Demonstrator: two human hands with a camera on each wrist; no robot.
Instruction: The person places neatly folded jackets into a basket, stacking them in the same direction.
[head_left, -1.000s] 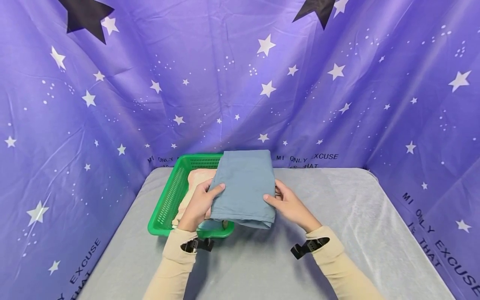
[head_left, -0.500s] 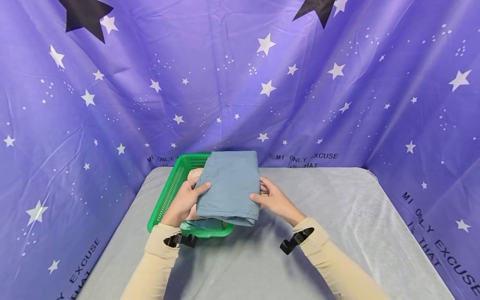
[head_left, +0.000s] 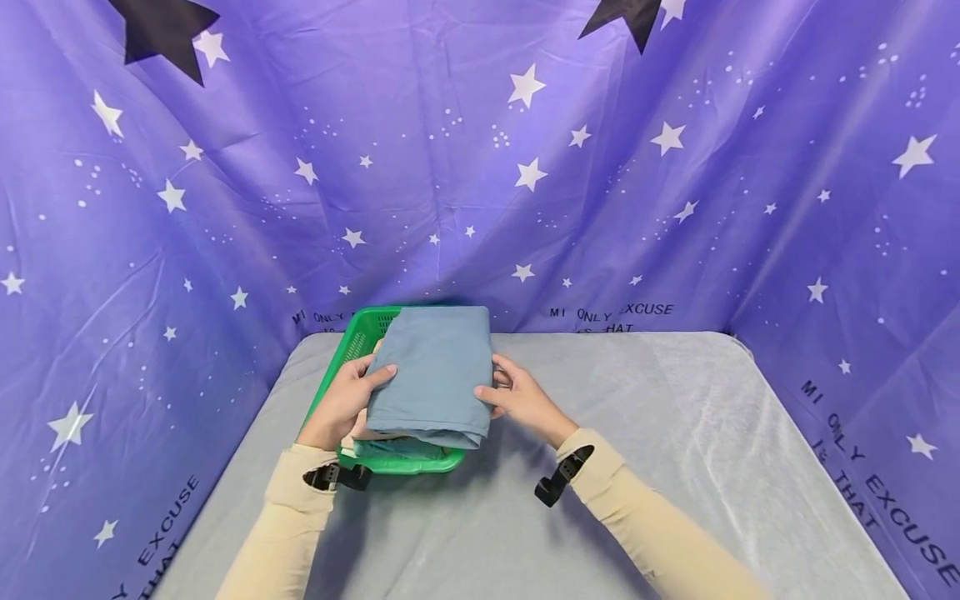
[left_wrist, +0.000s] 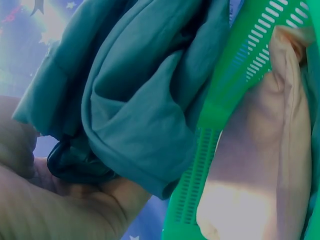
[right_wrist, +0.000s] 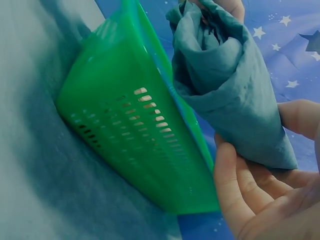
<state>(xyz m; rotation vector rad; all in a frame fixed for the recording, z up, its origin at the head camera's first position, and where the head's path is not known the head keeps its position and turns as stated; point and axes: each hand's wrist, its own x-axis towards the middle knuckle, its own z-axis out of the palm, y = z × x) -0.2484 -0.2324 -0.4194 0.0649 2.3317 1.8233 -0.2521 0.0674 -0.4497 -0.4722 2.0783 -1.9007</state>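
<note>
A folded blue-grey cloth [head_left: 435, 371] is held flat over the green basket [head_left: 401, 465], covering much of it in the head view. My left hand [head_left: 347, 402] grips the cloth's left edge, thumb on top and fingers beneath. On the opposite edge, my right hand [head_left: 525, 402] pinches it the same way. The right wrist view shows the layered folds of the cloth [right_wrist: 225, 85] between thumb and fingers, above the basket's slotted side [right_wrist: 125, 120]. Inside the basket lies a beige-pink folded cloth [left_wrist: 255, 165], with a teal cloth [head_left: 393, 448] near its front end.
The basket stands at the back left of a table covered in grey cloth [head_left: 637, 433]. Purple curtains [head_left: 480, 150] with white stars enclose the table at the back and both sides. Each wrist wears a black camera strap [head_left: 333, 477].
Both hands have carried the folded blue-grey cloth leftward, from partly beside the basket to over it. The grip of both hands looks the same, and the basket has stayed put.
</note>
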